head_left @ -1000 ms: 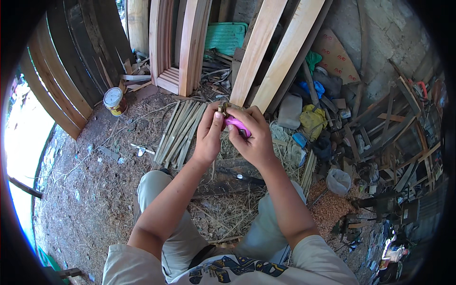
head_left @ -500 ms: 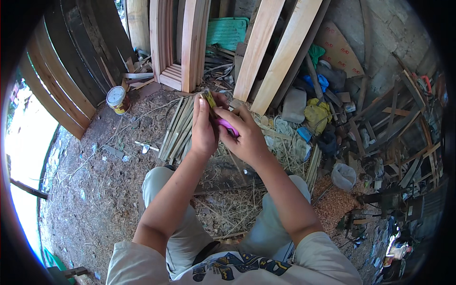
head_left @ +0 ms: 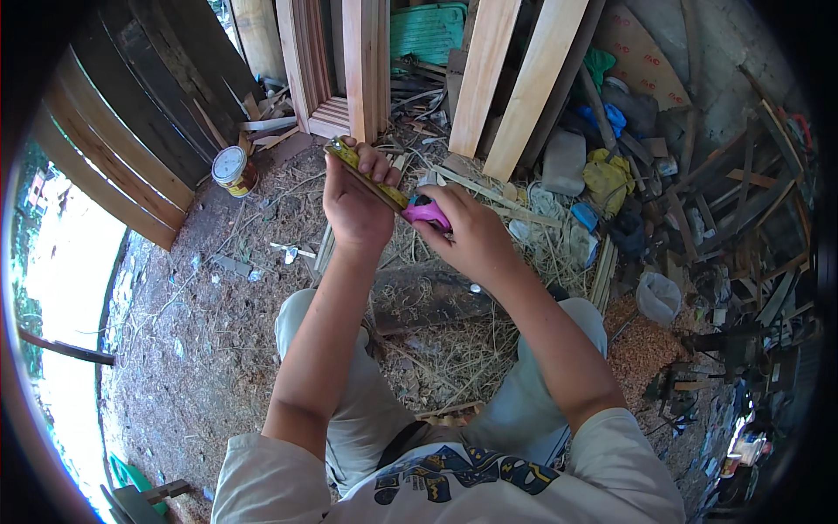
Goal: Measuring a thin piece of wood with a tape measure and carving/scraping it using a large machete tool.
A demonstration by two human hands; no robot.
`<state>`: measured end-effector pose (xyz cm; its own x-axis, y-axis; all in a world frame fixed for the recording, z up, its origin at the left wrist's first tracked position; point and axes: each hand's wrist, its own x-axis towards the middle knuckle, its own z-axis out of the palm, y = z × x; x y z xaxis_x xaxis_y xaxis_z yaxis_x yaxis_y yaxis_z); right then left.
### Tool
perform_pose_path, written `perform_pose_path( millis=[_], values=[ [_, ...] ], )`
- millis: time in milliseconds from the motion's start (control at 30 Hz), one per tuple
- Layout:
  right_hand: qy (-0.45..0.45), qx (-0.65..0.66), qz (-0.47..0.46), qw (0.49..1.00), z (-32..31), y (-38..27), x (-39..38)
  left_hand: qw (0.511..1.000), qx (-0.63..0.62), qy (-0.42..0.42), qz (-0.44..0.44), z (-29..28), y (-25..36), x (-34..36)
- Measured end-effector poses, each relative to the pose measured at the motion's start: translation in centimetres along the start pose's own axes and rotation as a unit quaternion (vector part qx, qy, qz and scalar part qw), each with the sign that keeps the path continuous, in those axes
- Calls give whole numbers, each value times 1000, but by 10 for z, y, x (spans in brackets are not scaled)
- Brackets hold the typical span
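A pink tape measure (head_left: 422,212) sits in my right hand (head_left: 471,236), its fingers wrapped around the case. A short length of yellow blade (head_left: 368,175) runs from it up and to the left across my left hand (head_left: 353,210), whose fingers curl round the blade near its metal end. Both hands are raised above my knees. Below them a dark piece of wood (head_left: 415,297) lies on straw and shavings, and thin strips (head_left: 532,213) lie beyond, partly hidden by my hands.
Upright planks (head_left: 489,79) and stacked frames (head_left: 367,70) stand ahead, dark and light boards (head_left: 140,201) at left. A lidded can (head_left: 234,170) is front left. Scrap wood (head_left: 751,210), a yellow bag (head_left: 608,183), a translucent container (head_left: 656,297) and piled shavings (head_left: 642,358) are at right.
My left hand has moved up and left, away from the right hand, and a short length of yellow blade now shows between them. The right hand has turned slightly.
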<state>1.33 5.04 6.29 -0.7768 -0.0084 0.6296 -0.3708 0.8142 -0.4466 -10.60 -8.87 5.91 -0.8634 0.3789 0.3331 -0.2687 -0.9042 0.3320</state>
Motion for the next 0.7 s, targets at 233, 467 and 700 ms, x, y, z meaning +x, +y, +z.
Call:
perform_pose_path(
  millis=[233,467,700],
  values=[
    [-93,-38,51,994,-7,6,-16,996,-22,25,77,-13,41,10],
    [-169,49,147,973,-23,21,-27,991,-80,6,110,-21,80,16],
    [-261,123,221,932,-28,16,-22,991,-82,13,102,-20,84,10]
  ],
)
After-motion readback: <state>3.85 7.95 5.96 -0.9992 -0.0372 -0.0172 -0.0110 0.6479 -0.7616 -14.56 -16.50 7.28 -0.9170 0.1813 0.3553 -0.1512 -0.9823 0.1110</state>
